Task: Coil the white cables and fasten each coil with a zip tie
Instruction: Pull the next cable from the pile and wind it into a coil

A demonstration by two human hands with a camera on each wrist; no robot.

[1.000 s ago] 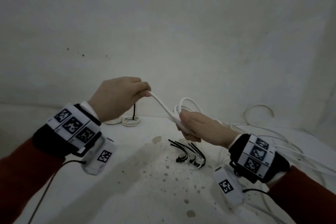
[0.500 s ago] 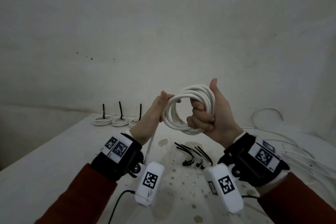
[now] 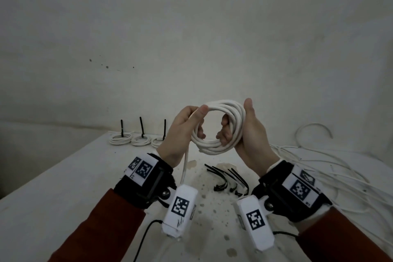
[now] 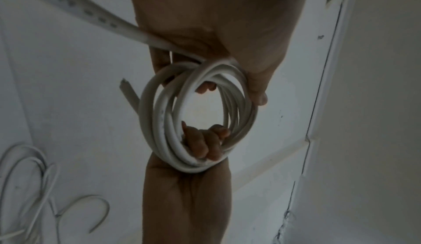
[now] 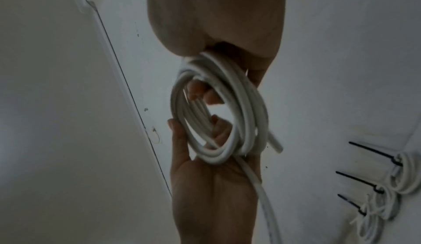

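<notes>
Both hands hold a white cable coil (image 3: pixel 220 147) upright above the table. My left hand (image 3: pixel 180 132) grips its left side, thumb over the top strands and fingertips inside the ring. My right hand (image 3: pixel 253 134) grips the right side, fingers curled through the ring (image 4: pixel 205 147) and thumb pointing up. A loose tail (image 3: pixel 184 168) hangs from my left palm toward the table, and a cut end (image 5: pixel 274 144) sticks out of the coil. Several black zip ties (image 3: pixel 230 178) lie on the table below my hands. The coil also shows in the left wrist view (image 4: pixel 159 121) and the right wrist view (image 5: pixel 246 114).
Three tied coils (image 3: pixel 141 140) with upright black zip-tie tails sit in a row at the back left of the white table (image 3: pixel 63 187). Loose white cables (image 3: pixel 319 168) sprawl over the table's right side. A pale wall (image 3: pixel 191 38) stands behind.
A second ago the left hand drew the cable out to the left, low over the table. Both hands have since risen with the cable wound into a coil, and the left hand has closed on its left side.
</notes>
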